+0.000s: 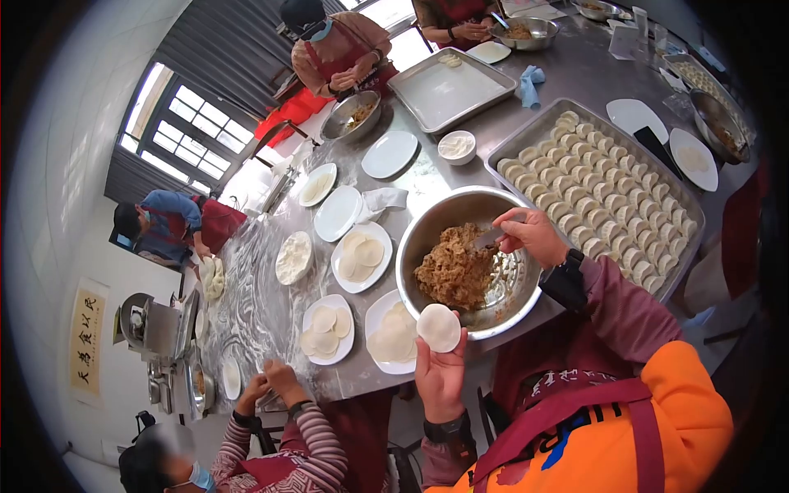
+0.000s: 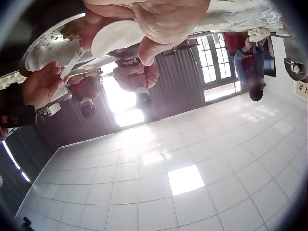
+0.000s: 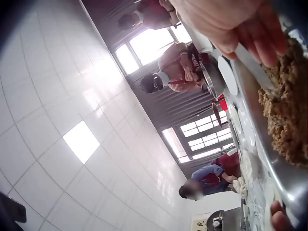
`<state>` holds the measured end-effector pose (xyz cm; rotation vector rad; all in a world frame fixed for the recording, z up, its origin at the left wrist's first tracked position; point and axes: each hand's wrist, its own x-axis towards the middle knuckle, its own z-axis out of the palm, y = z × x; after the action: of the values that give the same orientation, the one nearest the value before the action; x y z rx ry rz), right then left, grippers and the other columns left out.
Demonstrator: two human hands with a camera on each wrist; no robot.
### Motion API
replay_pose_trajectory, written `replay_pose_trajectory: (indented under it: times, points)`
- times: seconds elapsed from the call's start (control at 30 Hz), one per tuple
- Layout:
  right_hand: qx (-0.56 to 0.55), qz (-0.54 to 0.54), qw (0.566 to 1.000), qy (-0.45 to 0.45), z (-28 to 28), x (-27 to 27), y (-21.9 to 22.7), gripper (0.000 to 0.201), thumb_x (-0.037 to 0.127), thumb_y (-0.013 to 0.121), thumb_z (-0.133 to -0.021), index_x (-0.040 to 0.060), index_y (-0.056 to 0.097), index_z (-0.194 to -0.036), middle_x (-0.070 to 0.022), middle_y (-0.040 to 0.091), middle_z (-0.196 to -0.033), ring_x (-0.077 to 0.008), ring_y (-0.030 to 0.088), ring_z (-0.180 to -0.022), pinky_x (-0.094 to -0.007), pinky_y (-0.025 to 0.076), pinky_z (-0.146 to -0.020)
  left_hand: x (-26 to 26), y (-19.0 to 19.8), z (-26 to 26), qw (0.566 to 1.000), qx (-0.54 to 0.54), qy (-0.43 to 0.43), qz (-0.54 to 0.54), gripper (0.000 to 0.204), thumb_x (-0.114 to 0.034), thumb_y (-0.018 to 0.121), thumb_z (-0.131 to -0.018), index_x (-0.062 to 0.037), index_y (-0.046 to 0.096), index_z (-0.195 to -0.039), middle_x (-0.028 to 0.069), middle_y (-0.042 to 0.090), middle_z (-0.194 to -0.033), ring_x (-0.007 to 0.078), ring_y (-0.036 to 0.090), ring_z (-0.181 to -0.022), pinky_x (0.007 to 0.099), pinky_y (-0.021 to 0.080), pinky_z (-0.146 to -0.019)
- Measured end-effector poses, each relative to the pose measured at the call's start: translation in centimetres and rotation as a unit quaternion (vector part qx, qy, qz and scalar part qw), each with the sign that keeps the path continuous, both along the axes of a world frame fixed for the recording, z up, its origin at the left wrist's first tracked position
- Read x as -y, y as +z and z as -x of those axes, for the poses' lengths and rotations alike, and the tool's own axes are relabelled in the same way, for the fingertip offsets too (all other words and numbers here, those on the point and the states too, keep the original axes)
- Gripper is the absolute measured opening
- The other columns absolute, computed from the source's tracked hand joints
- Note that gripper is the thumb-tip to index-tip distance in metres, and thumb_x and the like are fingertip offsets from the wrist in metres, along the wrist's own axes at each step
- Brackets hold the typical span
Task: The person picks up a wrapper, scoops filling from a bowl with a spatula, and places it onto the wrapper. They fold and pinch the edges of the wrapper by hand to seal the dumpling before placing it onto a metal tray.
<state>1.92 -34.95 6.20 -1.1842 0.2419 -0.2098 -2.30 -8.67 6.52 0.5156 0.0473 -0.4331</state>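
Note:
A round white dumpling wrapper (image 1: 439, 328) sits in my left hand (image 1: 440, 380), held between thumb and fingers just off the near rim of a large steel bowl (image 1: 408, 283). My right hand (image 1: 534, 236) reaches over the bowl's right side and grips a flat, narrow spatula (image 1: 491, 237). In the right wrist view the blade of the spatula (image 3: 255, 67) slants down, its tip at the brown minced filling (image 3: 288, 115). That filling (image 1: 457, 267) is heaped in the left part of the bowl. In the left wrist view, fingers partly cover the wrapper (image 2: 117, 38).
Right of the bowl, a metal tray (image 1: 699, 215) holds rows of folded dumplings. Plates of wrappers (image 1: 394, 361) stand at left, near a floury stretch of table (image 1: 255, 279). A small bowl of flour (image 1: 457, 148) stands behind. Another person's hands (image 1: 275, 382) work at the near left.

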Motion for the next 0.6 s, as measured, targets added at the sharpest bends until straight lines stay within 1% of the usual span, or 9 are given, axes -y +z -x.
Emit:
replay_pose_trajectory:
  times: [0.1, 0.2, 0.23, 0.33, 0.37, 0.4, 0.47, 0.5, 0.6]
  points:
    - [-0.001, -0.054, 0.998, 0.018, 0.6, -0.2, 2.0, 0.017, 0.01, 0.052, -0.089, -0.0018, 0.059, -0.099, -0.0126, 0.064, -0.077, -0.013, 0.062, -0.059, -0.0234, 0.053, -0.058, -0.1, 0.5, 0.0, 0.999, 0.033, 0.0, -0.039, 0.055, -0.036, 0.042, -0.094, -0.0022, 0.027, -0.135, 0.0146, 0.038, -0.137, 0.032, 0.037, -0.127, 0.0506, 0.035, -0.103]
    - [0.029, -0.053, 0.997, 0.041, 1.8, -1.0, 4.0, 0.017, 0.009, 0.051, -0.089, -0.0016, 0.059, -0.099, -0.0126, 0.064, -0.079, -0.0135, 0.063, -0.061, -0.0241, 0.053, -0.06, 0.4, 1.0, -0.5, 0.998, 0.033, 0.04, -0.032, 0.059, -0.04, 0.043, -0.093, -0.0027, 0.026, -0.136, 0.0141, 0.038, -0.137, 0.0301, 0.037, -0.127, 0.0508, 0.031, -0.105]
    - [0.057, -0.048, 0.996, 0.055, 2.4, -1.3, 4.6, 0.018, 0.007, 0.049, -0.09, -0.0024, 0.059, -0.102, -0.012, 0.064, -0.081, -0.0138, 0.063, -0.066, -0.0249, 0.053, -0.065, 0.8, 1.2, -0.6, 0.998, 0.044, 0.035, -0.029, 0.061, -0.042, 0.043, -0.093, -0.0025, 0.026, -0.136, 0.0141, 0.038, -0.137, 0.0294, 0.037, -0.127, 0.0502, 0.03, -0.105]
    - [0.13, 0.088, 0.986, 0.05, 5.0, -2.9, 6.3, 0.018, 0.003, 0.049, -0.089, -0.004, 0.059, -0.103, -0.0107, 0.064, -0.084, -0.0144, 0.063, -0.072, -0.0252, 0.051, -0.068, 2.1, 1.8, -1.3, 0.998, 0.064, 0.015, -0.013, 0.066, -0.048, 0.043, -0.091, -0.0016, 0.027, -0.135, 0.0138, 0.037, -0.137, 0.0278, 0.037, -0.127, 0.0484, 0.028, -0.107]
    - [0.158, 0.193, 0.968, 0.038, 6.0, -3.5, 6.4, 0.018, 0.0, 0.051, -0.087, -0.0034, 0.061, -0.102, -0.01, 0.064, -0.086, -0.0141, 0.062, -0.076, -0.0261, 0.05, -0.068, 2.6, 1.9, -1.4, 0.998, 0.062, 0.009, -0.004, 0.068, -0.05, 0.042, -0.091, -0.0012, 0.027, -0.135, 0.0138, 0.037, -0.137, 0.0275, 0.037, -0.127, 0.0476, 0.027, -0.107]
    - [0.206, 0.29, 0.934, 0.025, 6.8, -4.0, 6.5, 0.019, -0.003, 0.054, -0.083, -0.0012, 0.064, -0.099, -0.0113, 0.064, -0.084, -0.0193, 0.062, -0.075, -0.0283, 0.05, -0.068, 3.2, 2.0, -1.5, 0.998, 0.061, 0.001, 0.005, 0.069, -0.051, 0.042, -0.09, -0.0008, 0.027, -0.135, 0.0137, 0.037, -0.137, 0.0272, 0.036, -0.126, 0.0468, 0.027, -0.107]
    - [0.34, 0.459, 0.821, -0.009, 7.7, -4.7, 6.2, 0.022, -0.004, 0.056, -0.078, 0.0008, 0.064, -0.098, -0.0128, 0.063, -0.084, -0.0251, 0.062, -0.074, -0.0299, 0.05, -0.069, 3.9, 2.3, -1.1, 0.998, 0.055, -0.011, 0.018, 0.072, -0.055, 0.04, -0.089, 0.0, 0.027, -0.135, 0.0138, 0.037, -0.136, 0.0269, 0.036, -0.126, 0.0449, 0.027, -0.107]
    - [0.363, 0.52, 0.773, -0.011, 8.2, -4.9, 6.2, 0.022, 0.0, 0.06, -0.075, 0.0021, 0.064, -0.096, -0.0122, 0.062, -0.089, -0.0275, 0.061, -0.077, -0.0331, 0.05, -0.072, 4.1, 2.3, -1.1, 0.998, 0.054, -0.017, 0.031, 0.073, -0.055, 0.04, -0.089, 0.0, 0.027, -0.135, 0.0137, 0.038, -0.136, 0.0268, 0.036, -0.126, 0.0448, 0.027, -0.107]
    - [0.394, 0.641, 0.659, -0.01, 9.5, -5.4, 5.4, 0.024, 0.006, 0.061, -0.073, 0.0045, 0.064, -0.097, -0.0104, 0.062, -0.095, -0.024, 0.061, -0.082, -0.037, 0.049, -0.076, 4.5, 2.4, -0.6, 0.997, 0.047, -0.028, 0.053, 0.076, -0.057, 0.04, -0.088, 0.0017, 0.026, -0.135, 0.017, 0.038, -0.135, 0.0294, 0.037, -0.125, 0.044, 0.029, -0.106]
